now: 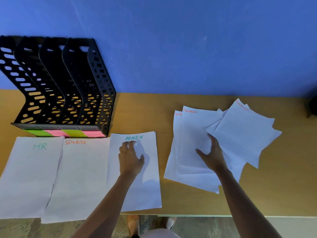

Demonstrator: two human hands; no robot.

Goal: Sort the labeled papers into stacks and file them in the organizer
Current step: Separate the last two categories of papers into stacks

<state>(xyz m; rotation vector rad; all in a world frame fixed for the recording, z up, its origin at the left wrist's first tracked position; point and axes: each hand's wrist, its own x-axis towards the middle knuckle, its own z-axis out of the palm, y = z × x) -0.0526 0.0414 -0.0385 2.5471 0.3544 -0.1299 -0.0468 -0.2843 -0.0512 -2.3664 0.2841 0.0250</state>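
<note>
Three white stacks lie side by side at the table's front left: HR (29, 176), SPORTS (80, 177) and ADMIN (147, 186). My left hand (130, 158) rests flat on the ADMIN stack, fingertips just under the label. To the right, several FINANCE sheets (193, 134) lie fanned and crooked. My right hand (212, 153) is spread open on them, fingers under the edge of a tilted FINANCE sheet (243, 131). The black organizer (68, 86) stands at the back left with its slots showing no paper.
Green and pink sticky labels (65, 133) line the organizer's front base. The wooden table (171, 103) meets a blue wall behind. The HR and SPORTS stacks overhang the table's front edge (205, 215). A dark object (312, 107) sits at the far right edge.
</note>
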